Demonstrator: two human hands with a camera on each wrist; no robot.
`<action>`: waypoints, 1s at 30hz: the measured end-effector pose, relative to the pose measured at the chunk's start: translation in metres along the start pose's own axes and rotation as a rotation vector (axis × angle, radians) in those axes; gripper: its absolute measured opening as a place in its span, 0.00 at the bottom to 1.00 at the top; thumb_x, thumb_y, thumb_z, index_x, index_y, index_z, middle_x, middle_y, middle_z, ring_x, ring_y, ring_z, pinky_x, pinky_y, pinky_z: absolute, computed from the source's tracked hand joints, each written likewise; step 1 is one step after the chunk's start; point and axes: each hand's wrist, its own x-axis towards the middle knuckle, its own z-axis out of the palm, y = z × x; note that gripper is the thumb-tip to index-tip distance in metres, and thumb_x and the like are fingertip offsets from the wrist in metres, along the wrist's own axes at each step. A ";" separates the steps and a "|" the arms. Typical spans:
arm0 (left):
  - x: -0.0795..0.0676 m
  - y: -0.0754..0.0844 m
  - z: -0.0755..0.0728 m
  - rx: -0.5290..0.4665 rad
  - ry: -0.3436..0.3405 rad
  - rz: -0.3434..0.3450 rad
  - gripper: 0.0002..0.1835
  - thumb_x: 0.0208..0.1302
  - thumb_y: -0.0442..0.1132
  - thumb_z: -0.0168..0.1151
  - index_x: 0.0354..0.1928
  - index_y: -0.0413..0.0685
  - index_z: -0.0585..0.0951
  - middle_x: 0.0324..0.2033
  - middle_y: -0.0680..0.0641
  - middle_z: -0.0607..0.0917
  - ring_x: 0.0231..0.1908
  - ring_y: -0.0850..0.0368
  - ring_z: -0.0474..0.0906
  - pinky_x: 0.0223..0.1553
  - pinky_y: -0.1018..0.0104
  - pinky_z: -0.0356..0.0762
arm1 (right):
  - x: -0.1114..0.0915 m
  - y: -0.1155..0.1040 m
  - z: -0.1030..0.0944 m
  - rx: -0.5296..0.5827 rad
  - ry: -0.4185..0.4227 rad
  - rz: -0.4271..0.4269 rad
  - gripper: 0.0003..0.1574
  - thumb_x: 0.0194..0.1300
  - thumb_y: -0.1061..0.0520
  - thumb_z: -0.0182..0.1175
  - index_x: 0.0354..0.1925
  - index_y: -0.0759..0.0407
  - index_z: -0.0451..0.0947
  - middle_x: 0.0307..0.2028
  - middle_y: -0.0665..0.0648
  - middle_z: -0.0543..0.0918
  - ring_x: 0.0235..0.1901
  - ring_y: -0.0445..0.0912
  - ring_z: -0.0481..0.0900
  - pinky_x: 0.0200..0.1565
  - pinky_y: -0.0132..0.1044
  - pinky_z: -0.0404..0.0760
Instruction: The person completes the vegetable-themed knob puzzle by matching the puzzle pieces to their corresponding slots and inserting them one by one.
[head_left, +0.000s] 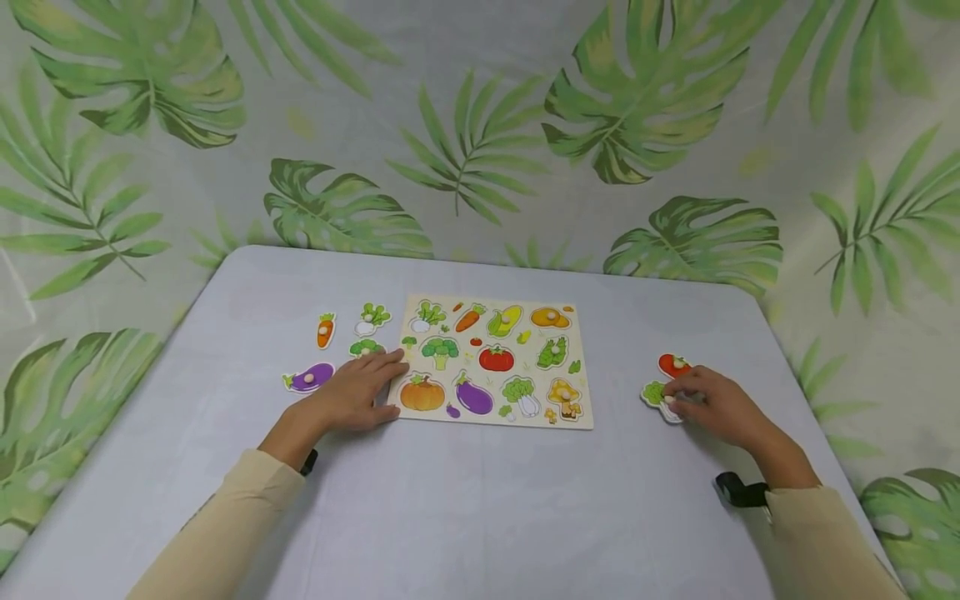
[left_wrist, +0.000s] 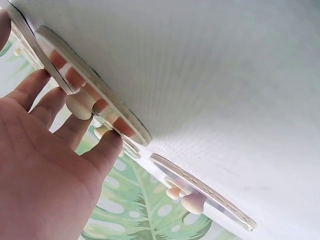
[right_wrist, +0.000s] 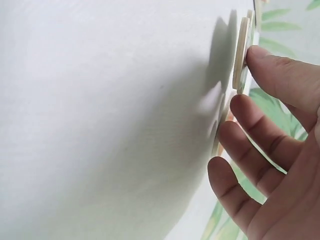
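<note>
A flat wooden vegetable puzzle board (head_left: 575, 337) lies mid-table. My left hand (head_left: 362, 392) rests at its left edge, fingers fairly straight, fingertips on the board and thumb by the lower corner. Beside those fingers lies a broccoli piece (head_left: 366, 347), partly covered by the hand. On the right, my right hand (head_left: 716, 406) pinches a bok choy piece (head_left: 654, 393) by its knob between thumb and fingers. In the right wrist view the bok choy piece (right_wrist: 241, 55) stands off the cloth, its shadow beside it. A tomato piece (head_left: 671, 365) lies just behind it.
Left of the board lie a carrot piece (head_left: 325, 332), a white radish piece (head_left: 372, 318) and an eggplant piece (head_left: 309, 378). Knobbed corn (head_left: 505, 321), potato (head_left: 550, 317), asparagus (head_left: 553, 352) and mushroom (head_left: 564, 397) pieces sit in the board. A leaf-patterned curtain (head_left: 480, 125) hangs behind the table.
</note>
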 end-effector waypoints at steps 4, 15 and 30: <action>0.001 -0.001 -0.002 0.000 0.005 0.004 0.37 0.64 0.48 0.64 0.73 0.48 0.66 0.76 0.43 0.60 0.76 0.38 0.53 0.75 0.36 0.52 | 0.006 -0.004 -0.004 0.001 -0.004 0.003 0.10 0.59 0.59 0.69 0.41 0.54 0.85 0.41 0.56 0.81 0.43 0.52 0.78 0.42 0.42 0.79; -0.001 0.001 -0.001 -0.012 0.000 0.002 0.36 0.63 0.48 0.64 0.72 0.47 0.66 0.76 0.43 0.61 0.76 0.37 0.53 0.75 0.36 0.52 | 0.027 -0.022 -0.002 0.025 0.006 -0.079 0.07 0.61 0.59 0.68 0.39 0.52 0.85 0.45 0.58 0.82 0.47 0.55 0.79 0.47 0.51 0.79; -0.002 0.001 0.000 -0.007 0.002 -0.004 0.37 0.63 0.48 0.64 0.72 0.48 0.66 0.76 0.44 0.61 0.76 0.38 0.53 0.75 0.36 0.52 | 0.061 -0.060 -0.002 0.070 -0.075 -0.055 0.08 0.64 0.58 0.66 0.42 0.52 0.85 0.50 0.60 0.82 0.53 0.58 0.78 0.52 0.60 0.80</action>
